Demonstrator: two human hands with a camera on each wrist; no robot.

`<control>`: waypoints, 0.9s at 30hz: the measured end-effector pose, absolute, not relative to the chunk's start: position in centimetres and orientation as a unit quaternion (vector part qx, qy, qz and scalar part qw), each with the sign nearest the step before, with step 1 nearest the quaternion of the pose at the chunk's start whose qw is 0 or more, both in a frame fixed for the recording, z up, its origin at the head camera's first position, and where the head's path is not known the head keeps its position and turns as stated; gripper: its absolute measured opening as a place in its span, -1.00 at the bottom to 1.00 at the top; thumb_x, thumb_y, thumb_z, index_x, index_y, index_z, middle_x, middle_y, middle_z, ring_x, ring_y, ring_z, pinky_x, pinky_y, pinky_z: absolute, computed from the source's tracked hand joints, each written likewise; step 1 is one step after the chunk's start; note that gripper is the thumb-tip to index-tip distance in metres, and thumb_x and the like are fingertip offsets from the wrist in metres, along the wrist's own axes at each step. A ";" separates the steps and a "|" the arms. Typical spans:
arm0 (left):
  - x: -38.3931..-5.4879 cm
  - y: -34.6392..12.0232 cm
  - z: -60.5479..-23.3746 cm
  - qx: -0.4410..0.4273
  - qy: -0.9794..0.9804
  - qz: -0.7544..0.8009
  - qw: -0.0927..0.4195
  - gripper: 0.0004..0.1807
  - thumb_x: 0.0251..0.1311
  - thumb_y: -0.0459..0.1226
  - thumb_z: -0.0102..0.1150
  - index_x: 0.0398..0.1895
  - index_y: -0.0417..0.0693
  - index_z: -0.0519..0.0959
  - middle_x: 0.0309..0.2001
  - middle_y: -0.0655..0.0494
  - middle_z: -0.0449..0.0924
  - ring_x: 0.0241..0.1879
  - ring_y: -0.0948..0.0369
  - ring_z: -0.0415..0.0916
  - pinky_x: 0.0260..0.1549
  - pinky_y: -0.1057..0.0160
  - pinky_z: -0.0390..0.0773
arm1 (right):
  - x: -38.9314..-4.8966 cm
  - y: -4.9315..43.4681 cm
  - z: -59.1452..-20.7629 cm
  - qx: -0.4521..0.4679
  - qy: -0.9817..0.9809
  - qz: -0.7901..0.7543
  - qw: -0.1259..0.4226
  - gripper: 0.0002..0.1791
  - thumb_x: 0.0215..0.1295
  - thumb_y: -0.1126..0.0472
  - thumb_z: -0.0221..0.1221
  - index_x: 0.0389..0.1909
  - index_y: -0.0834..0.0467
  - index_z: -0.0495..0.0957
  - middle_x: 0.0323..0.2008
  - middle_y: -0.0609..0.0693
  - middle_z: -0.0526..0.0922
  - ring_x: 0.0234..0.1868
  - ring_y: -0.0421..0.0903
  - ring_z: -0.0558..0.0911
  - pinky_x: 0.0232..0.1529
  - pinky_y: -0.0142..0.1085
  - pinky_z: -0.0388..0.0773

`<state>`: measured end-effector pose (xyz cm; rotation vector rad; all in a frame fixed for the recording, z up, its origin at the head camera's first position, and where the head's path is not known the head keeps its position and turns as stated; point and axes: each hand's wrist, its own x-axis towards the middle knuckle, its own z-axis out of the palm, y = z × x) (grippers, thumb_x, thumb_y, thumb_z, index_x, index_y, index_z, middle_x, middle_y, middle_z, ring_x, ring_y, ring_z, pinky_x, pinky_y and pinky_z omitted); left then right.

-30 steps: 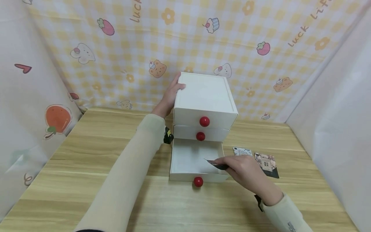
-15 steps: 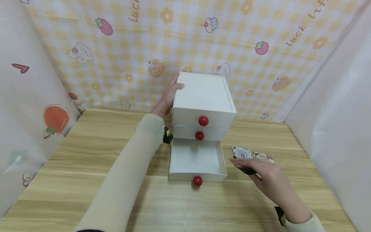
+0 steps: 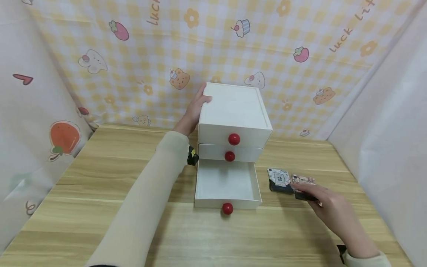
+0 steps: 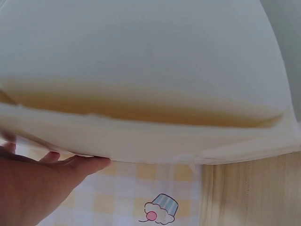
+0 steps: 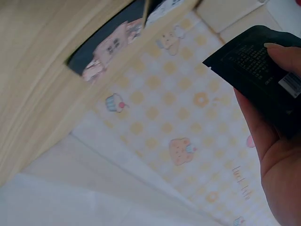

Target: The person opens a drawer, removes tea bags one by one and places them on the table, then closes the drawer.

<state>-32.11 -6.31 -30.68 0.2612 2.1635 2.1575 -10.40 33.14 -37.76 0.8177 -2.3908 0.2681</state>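
A white drawer box [image 3: 236, 105] with round red knobs stands mid-table, its bottom drawer [image 3: 203, 185] pulled out and bare inside. My left hand [image 3: 195, 111] rests against the box's rear left side, thumb on the top edge; in the left wrist view that hand [image 4: 42, 183] touches the panel with extended fingers. My right hand [image 3: 337, 211] pinches a flat dark sachet [image 3: 305, 196], low at the right. The right wrist view shows print and a barcode on the back of this sachet [image 5: 254, 70]. A blue-white sachet [image 3: 279, 177] and a pink patterned one [image 3: 303, 179] lie near it.
The wooden table [image 3: 116, 174] runs up to a yellow checked cloth [image 3: 143, 48] at the back. White cloth sides [image 3: 393, 122] bound it left and right. The upper two drawers, such as the top drawer [image 3: 213, 132], are pushed in.
My right hand has moved from over the open drawer to the right with the sachet, now beside the two others. The left hand has stayed on the box.
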 end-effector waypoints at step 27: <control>-32.0 -6.3 -30.6 0.089 0.707 0.701 0.027 -0.21 0.42 -0.12 -0.18 0.66 0.33 -0.18 0.68 0.27 -0.27 0.66 0.23 -0.31 0.62 0.04 -0.24 | -12.7 41.5 -40.7 0.175 -0.956 0.080 0.222 -0.60 0.07 0.55 0.32 -0.07 0.16 0.66 -0.21 0.27 0.79 -0.36 0.30 0.73 -0.41 0.16 0.57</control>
